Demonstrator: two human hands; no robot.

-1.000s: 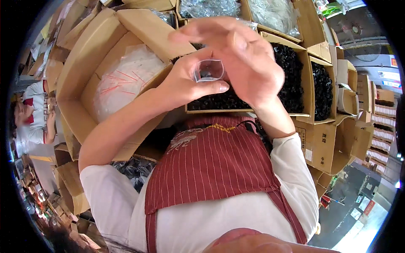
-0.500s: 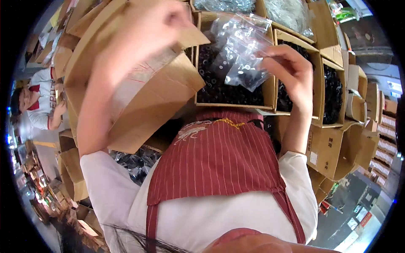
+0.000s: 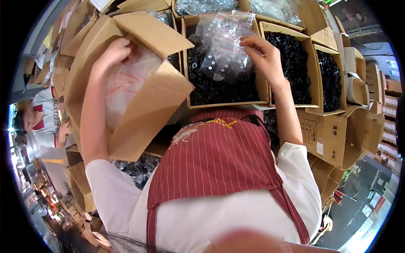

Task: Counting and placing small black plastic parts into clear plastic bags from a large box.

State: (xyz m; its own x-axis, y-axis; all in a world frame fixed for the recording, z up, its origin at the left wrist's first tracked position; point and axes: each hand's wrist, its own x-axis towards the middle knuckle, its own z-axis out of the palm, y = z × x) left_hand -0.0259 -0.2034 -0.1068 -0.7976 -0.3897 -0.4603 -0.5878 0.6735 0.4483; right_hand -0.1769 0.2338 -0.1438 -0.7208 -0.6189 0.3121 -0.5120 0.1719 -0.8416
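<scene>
My left hand (image 3: 119, 51) reaches into an open cardboard box (image 3: 145, 110), over a stack of clear plastic bags (image 3: 124, 90) with red lines. Its fingers are curled and the tips are partly hidden, so what they hold does not show. My right hand (image 3: 265, 57) pinches the right edge of a clear zip bag (image 3: 223, 63) holding small washers. That bag lies with other clear bags on top of a carton of small black parts (image 3: 221, 93).
Cartons of black parts (image 3: 291, 67) and black rings (image 3: 327, 82) stand to the right. Boxes of clear-bagged pieces (image 3: 274, 10) are at the far side. A flap (image 3: 154, 31) juts over the left box. A co-worker (image 3: 42, 116) is at far left.
My left hand has come down from a blurred, raised position into the left box. The right hand and the zip bag have shifted slightly left, and the whole view has shifted.
</scene>
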